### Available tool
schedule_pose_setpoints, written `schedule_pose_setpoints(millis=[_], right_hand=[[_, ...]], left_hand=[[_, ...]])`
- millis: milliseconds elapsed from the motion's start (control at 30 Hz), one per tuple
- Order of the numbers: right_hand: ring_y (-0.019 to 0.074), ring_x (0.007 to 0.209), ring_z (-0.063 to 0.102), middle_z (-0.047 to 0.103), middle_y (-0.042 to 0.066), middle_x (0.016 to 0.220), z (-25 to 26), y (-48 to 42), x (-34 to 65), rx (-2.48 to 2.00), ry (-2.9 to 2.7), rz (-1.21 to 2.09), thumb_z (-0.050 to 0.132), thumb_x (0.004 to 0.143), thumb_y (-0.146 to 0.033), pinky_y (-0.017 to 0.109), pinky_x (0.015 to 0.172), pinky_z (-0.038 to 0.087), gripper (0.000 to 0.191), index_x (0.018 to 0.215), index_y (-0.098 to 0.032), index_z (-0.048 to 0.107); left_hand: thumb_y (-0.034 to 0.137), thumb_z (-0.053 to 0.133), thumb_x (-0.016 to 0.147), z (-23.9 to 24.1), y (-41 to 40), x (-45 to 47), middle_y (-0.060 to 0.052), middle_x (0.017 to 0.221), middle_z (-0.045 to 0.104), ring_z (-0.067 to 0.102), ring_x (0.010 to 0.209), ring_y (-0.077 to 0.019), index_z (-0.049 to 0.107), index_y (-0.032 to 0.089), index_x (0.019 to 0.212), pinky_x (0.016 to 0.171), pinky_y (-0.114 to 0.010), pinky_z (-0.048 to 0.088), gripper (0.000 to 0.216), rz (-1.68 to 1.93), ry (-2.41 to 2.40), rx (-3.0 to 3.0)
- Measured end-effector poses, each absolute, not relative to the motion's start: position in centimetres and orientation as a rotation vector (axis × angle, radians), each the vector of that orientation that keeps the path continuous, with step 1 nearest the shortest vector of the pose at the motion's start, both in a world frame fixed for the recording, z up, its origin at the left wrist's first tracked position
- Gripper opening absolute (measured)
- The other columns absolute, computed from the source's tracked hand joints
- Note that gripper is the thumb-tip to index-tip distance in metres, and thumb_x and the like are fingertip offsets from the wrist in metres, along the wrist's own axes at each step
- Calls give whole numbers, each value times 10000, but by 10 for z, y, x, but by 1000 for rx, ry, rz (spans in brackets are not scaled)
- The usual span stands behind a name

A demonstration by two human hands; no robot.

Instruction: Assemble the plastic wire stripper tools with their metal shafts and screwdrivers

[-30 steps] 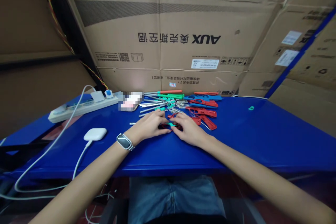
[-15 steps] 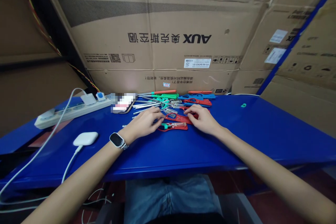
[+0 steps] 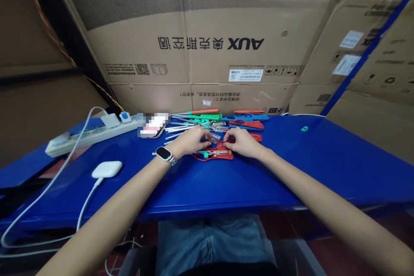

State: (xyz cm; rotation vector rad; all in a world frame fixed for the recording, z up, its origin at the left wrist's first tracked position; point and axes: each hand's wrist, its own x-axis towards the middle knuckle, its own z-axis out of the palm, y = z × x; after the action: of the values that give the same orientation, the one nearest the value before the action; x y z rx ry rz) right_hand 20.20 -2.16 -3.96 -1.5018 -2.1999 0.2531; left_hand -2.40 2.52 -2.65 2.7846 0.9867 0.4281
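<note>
My left hand [image 3: 191, 139], with a smartwatch [image 3: 163, 154] on the wrist, rests on the blue table [image 3: 291, 168] with its fingers curled over small tool parts at the near edge of a pile. My right hand [image 3: 242, 143] lies beside it, fingers bent down onto a red plastic holder [image 3: 255, 137]. Just in front of both hands lies a red holder with a small green-tipped screwdriver [image 3: 213, 154] in it. Behind the hands is a heap of metal shafts [image 3: 181, 128], green and orange screwdrivers [image 3: 207, 116] and more red and blue holders [image 3: 247, 121]. What each hand grips is hidden by its fingers.
A white power strip [image 3: 87, 133] and a blurred flat object [image 3: 153, 124] lie at the back left. A white earbud case [image 3: 107, 169] with its cable sits at the near left. A small green piece [image 3: 304, 128] lies at the right. Large cardboard boxes [image 3: 210, 39] stand behind the table.
Both hands left the red holder with the screwdriver lying on the table and moved back to the pile, drawing close together. The camera shifted slightly.
</note>
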Motion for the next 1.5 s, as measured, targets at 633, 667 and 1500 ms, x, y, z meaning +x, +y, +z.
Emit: schedule_pose_setpoints(millis=[633, 667, 1500], right_hand=[[173, 767, 674, 713, 36, 857, -26, -33, 184, -992, -2041, 1026, 724, 797, -372, 335, 722, 548, 232, 882, -180, 626], [176, 783, 676, 718, 39, 874, -27, -34, 185, -996, -2029, 1005, 729, 795, -367, 344, 740, 548, 231, 889, -180, 632], [222, 931, 643, 726, 60, 975, -50, -55, 178, -1052, -2210, 478, 687, 842, -240, 414, 878, 498, 102, 937, -205, 702]], left_hand=[[272, 665, 897, -14, -7, -79, -69, 1033, 664, 635, 929, -185, 730, 182, 880, 871, -354, 505, 112, 766, 679, 2638], [272, 670, 891, -15, -9, -79, -68, 1041, 666, 636, 934, -186, 729, 184, 872, 879, -359, 506, 108, 754, 684, 2634], [176, 591, 757, -26, -15, -79, -80, 1053, 736, 674, 921, -203, 699, 150, 1085, 861, -350, 541, 347, 596, 895, 2426]])
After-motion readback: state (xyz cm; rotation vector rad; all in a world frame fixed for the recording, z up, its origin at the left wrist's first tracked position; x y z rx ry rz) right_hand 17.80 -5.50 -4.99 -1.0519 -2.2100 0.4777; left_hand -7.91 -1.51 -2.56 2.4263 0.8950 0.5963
